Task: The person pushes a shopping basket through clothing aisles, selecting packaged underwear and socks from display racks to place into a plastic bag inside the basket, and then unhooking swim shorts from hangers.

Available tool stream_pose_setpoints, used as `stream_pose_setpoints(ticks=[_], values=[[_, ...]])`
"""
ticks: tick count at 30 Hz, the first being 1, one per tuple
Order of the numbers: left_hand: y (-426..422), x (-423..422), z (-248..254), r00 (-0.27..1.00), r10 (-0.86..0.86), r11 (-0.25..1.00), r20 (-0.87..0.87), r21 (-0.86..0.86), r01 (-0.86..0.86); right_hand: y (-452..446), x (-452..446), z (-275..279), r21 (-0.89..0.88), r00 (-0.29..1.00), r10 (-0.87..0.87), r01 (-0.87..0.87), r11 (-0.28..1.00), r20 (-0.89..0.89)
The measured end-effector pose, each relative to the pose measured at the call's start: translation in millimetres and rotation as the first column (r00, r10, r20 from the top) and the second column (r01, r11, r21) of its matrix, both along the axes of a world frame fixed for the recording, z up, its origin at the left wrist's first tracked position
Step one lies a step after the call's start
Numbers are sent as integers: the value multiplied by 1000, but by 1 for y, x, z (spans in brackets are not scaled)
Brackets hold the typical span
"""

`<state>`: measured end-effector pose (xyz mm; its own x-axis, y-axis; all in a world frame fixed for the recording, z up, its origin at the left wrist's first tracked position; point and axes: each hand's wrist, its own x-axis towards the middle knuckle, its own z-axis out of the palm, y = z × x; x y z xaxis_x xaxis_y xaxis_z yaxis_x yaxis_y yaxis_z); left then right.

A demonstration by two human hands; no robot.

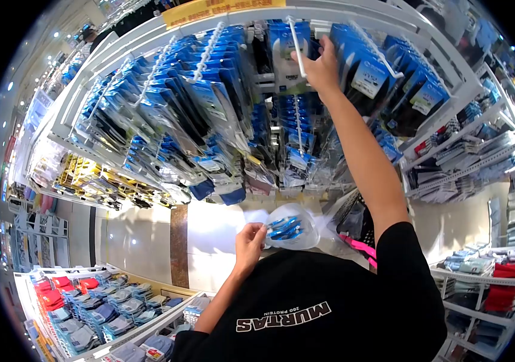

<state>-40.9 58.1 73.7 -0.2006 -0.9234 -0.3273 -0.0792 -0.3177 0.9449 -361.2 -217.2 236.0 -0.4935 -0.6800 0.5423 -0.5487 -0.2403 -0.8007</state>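
Left hand point(249, 244) grips a plastic bag point(310, 233) of blue packets point(286, 228), right hand point(324, 67) loosely spread beside a hook point(296, 45).

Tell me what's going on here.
A person in a black shirt is at a white rack hung with rows of blue-topped packets. The right hand is up by a white hook near the top of the rack; whether it grips a packet there is unclear. The left hand, held lower, has its fingers closed at the edge of a translucent bag in which blue-and-white packets show.
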Motion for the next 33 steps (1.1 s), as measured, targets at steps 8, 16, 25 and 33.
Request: stream_pose_setpoints(ticks=[8,16,25,33], values=[[6,11,-8,1000,5,1000,-29,-5,-5,-63,-21,-7,-75,888,346,-340,938,302],[0,9,-9,1000,-23,1000,-8,11,23,-4,-7,22,79,741,444,-551,830,503],[-9,9,-9,999,-38,999,23,5,38,72,-4,32,205,800,467,-564,800,377],[-18,4,-3,998,-56,998,19,29,56,153,-2,64,268,743,639,-668,694,198]])
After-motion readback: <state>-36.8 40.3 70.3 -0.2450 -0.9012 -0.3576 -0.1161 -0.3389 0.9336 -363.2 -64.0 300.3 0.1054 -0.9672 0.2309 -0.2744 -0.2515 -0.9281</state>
